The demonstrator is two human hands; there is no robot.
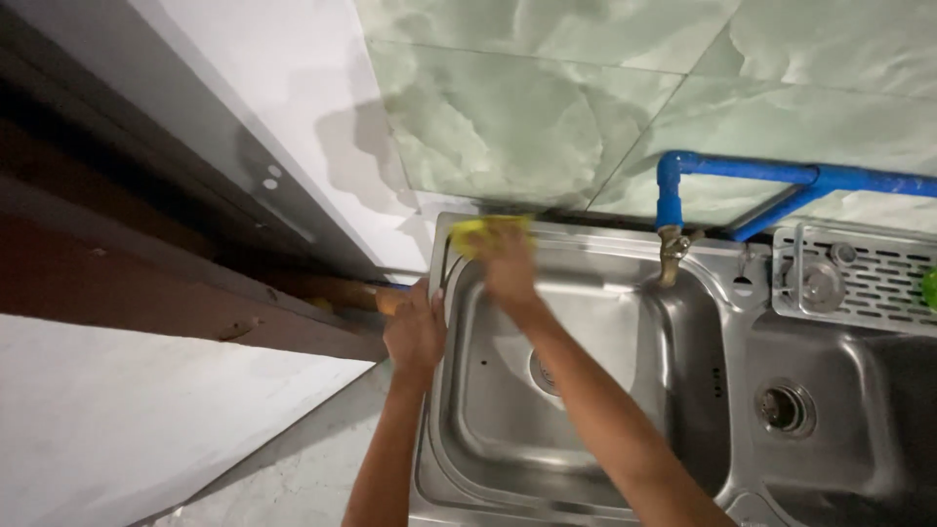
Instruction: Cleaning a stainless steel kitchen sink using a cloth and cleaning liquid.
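Observation:
My right hand (510, 271) presses a yellow sponge (478, 232) against the back left corner of a stainless steel sink (586, 429), on its rim by the wall. The hand is slightly blurred. My left hand (414, 332) rests on the sink's left edge, fingers curled over the rim, holding nothing else. The left basin has a round drain (544, 371) at its bottom.
A brass tap (672, 252) hangs from a blue pipe (781, 181) on the green tiled wall. A second basin with its drain (784, 407) lies to the right, with a perforated metal rack (859, 278) above it. A dark wooden frame (146, 283) runs at left.

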